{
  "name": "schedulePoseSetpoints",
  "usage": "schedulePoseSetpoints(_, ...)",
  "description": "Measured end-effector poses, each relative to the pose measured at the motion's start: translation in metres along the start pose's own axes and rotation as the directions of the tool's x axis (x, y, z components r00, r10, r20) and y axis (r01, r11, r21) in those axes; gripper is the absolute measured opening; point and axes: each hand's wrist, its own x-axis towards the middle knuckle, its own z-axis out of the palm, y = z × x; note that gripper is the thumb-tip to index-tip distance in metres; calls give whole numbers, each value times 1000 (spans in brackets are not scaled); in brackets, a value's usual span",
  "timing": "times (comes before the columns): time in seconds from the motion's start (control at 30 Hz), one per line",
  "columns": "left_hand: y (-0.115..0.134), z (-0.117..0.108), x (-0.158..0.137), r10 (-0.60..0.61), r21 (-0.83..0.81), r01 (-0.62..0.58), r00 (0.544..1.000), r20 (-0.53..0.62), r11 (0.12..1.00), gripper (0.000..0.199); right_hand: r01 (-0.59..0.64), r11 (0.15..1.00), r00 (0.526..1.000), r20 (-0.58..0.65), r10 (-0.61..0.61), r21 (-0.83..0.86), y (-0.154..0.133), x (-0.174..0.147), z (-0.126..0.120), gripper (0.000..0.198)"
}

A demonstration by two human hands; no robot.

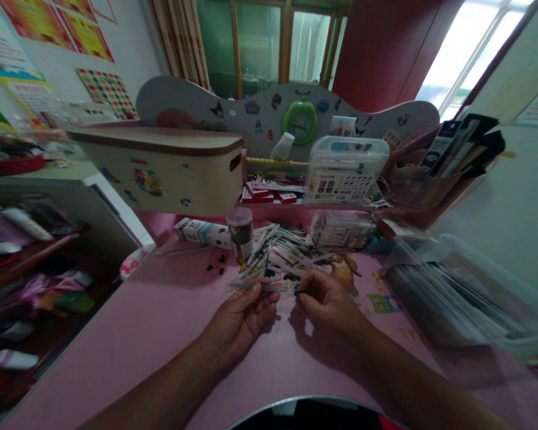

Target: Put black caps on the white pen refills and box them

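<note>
Over the pink desk point(170, 340), my left hand point(244, 316) grips a slim whitish pen barrel point(272, 288) between thumb and fingers, its length lying roughly level. Just right of the barrel's end, my right hand point(327, 301) pinches a small black piece point(296, 292), perhaps a pen cap or plug. A narrow gap separates the two. Behind both hands spreads a loose pile of white pen barrels point(280, 248). Several small black pieces point(222, 258) lie to the left of the pile.
A clear tub point(240, 221) and a printed carton point(201, 232) stand behind the pile. On the right is a transparent bin point(470, 254) of slender pens. A shelf holds a cream lidded box point(170, 173), a green clock point(299, 122) and a plastic case point(345, 170).
</note>
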Motion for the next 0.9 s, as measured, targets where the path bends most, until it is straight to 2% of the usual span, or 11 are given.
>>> schedulePoseSetpoints(0.3,-3,0,1,5,40,-7,999,41,999,16,25,998,1000,-8,-25,56,-3,-1,7,12)
schedulePoseSetpoints(0.6,-3,4,-2,4,69,-6,1000,19,998,16,-20,998,1000,-10,21,55,-3,-3,7,12)
schedulePoseSetpoints(0.8,-3,2,-4,15,104,-18,999,32,994,13,-47,989,999,15,45,137,-4,-2,9,15)
schedulePoseSetpoints(0.9,-3,1,-3,26,109,-31,999,42,994,12,-56,993,998,-2,56,103,-3,-3,10,14)
